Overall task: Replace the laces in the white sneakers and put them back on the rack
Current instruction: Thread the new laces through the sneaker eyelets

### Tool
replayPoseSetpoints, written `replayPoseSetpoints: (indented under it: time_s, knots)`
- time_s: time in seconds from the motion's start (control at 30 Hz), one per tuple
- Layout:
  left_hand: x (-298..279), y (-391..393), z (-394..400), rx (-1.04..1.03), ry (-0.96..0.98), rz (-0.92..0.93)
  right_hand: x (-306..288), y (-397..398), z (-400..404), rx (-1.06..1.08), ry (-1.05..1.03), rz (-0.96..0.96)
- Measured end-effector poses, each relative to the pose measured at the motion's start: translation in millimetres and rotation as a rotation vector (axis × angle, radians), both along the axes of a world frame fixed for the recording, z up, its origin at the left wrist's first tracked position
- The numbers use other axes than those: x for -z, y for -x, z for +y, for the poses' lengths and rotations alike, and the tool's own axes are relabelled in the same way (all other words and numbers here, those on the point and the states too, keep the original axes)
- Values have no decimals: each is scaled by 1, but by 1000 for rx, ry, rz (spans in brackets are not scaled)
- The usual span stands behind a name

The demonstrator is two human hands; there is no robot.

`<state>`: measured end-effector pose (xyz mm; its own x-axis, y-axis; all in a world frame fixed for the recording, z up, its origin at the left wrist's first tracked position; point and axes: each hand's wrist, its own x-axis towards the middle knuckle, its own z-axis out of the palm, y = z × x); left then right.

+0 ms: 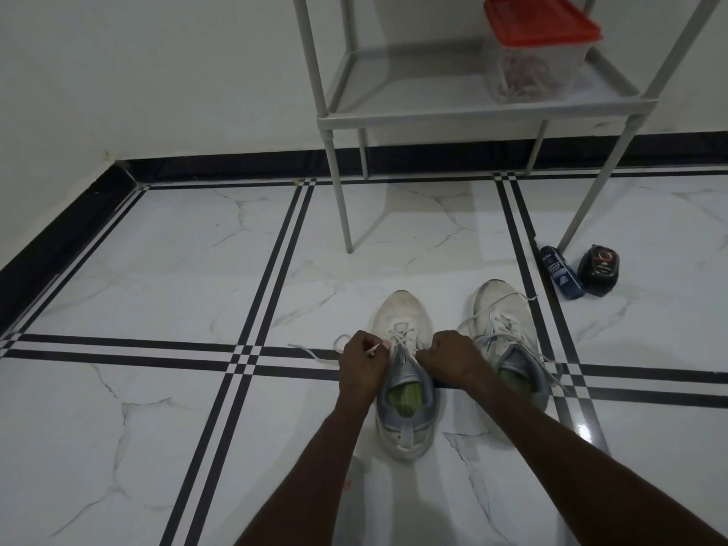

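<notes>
Two white sneakers stand side by side on the tiled floor, toes pointing away from me. My left hand (pixel 360 362) pinches the tip of a white lace (pixel 315 354) at the left side of the left sneaker (pixel 402 329). My right hand (pixel 451 358) grips the lace at that shoe's right eyelets, beside the grey tongue. The lace's loose end trails left across the floor. The right sneaker (pixel 502 309) sits untouched, its lace loose and spread over its sides. The grey rack (pixel 433 116) stands behind the shoes against the wall.
A clear box with a red lid (pixel 539 49) holding laces sits on the rack's shelf. A blue bottle (pixel 559 271) and a black container (pixel 598 269) lie on the floor by the rack's right front leg. A black skirting runs along the walls.
</notes>
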<state>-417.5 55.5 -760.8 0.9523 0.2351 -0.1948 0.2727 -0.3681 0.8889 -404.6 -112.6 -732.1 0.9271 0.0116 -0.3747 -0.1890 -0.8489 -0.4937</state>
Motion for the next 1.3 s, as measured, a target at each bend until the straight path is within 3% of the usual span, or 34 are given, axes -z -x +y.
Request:
replayPoseSetpoints:
  time_s: [0.13, 0.27, 0.53, 0.77, 0.97, 1.13, 1.23, 1.3]
  knots:
    - [2, -1, -3, 14, -15, -11, -3, 0, -5, 57, -137, -133]
    - [0, 0, -2, -6, -18, 3, -11, -4, -8, -23, -207, -158]
    - [-3, 1, -4, -11, -41, 15, -11, -6, -4, 31, -184, -127]
    - [-2, -1, -3, 14, -56, 39, -10, -8, 8, -3, 53, -114]
    - [-5, -2, -1, 13, -63, 10, -13, -13, 1, -16, 21, -33]
    - [-24, -17, 14, 51, -372, -210, -29, -18, -15, 31, -255, -46]
    - [-62, -36, 12, 307, -242, -224, -60, -23, -18, 153, -584, -10]
    - [-88, -44, -2, 519, -114, -109, -80, -28, -20, 150, -631, -28]
